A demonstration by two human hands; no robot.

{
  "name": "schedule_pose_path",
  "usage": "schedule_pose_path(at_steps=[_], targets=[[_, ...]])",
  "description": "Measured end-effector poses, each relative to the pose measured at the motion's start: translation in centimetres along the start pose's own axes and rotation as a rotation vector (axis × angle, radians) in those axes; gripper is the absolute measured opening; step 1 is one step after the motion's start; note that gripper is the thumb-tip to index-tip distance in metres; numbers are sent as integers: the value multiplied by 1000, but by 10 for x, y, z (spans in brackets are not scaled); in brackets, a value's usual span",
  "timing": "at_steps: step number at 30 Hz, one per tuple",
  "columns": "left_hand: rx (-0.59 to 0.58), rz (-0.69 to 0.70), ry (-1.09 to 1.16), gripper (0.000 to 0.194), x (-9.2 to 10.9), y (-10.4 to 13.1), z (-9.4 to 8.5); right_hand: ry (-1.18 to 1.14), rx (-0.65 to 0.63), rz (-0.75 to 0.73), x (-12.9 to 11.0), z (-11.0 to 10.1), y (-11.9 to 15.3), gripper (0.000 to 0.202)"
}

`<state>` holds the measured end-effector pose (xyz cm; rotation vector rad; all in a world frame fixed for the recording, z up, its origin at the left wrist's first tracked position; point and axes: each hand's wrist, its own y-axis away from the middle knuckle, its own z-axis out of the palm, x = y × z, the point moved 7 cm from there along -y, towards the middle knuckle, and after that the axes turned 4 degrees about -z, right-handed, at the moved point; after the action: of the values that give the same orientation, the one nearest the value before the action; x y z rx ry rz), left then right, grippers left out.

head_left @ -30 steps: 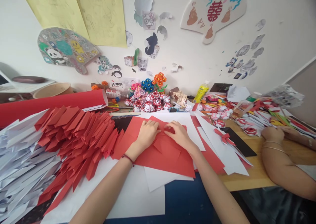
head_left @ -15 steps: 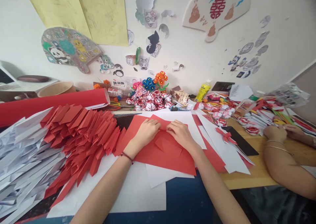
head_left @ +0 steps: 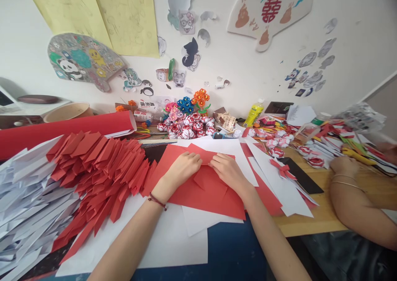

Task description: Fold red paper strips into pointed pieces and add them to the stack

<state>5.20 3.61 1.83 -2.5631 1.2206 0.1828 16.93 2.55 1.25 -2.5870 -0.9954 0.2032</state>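
The left hand (head_left: pixel 186 165) and right hand (head_left: pixel 223 168) face each other over a red sheet (head_left: pixel 214 204), their fingers drawn in narrow on the two ends of a small folded red strip (head_left: pixel 206 158). The strip lies between them near the far edge of the sheet; the fingers hide its ends, so I cannot tell whether they pinch it or only press it down. White paper (head_left: pixel 173 248) lies under the sheet and nearer the person. To the left is a heap of folded red papers (head_left: pixel 96 161), beside a heap of folded white papers (head_left: pixel 37 206). Behind them lies a red roll (head_left: pixel 62 131). Beyond the hands are red and white paper flowers (head_left: pixel 187 128) and a yellow bottle (head_left: pixel 254 114). At the right, another person's arm (head_left: pixel 350 202), with bangles, rests on a wooden table (head_left: pixel 304 225).
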Motion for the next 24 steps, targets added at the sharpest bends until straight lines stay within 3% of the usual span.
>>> schedule_pose_path(at_steps=[9, 15, 24], targets=[[0, -29, 47, 16, -1, 6, -4, -38, 10, 26, -2, -2, 5, 28], [50, -32, 22, 15, 0, -1, 3, -2, 15, 50, -3, 1, -2, 18], [15, -47, -30, 10, -8, -4, 8, -49, 60, 83, 5, 4, -2, 15]])
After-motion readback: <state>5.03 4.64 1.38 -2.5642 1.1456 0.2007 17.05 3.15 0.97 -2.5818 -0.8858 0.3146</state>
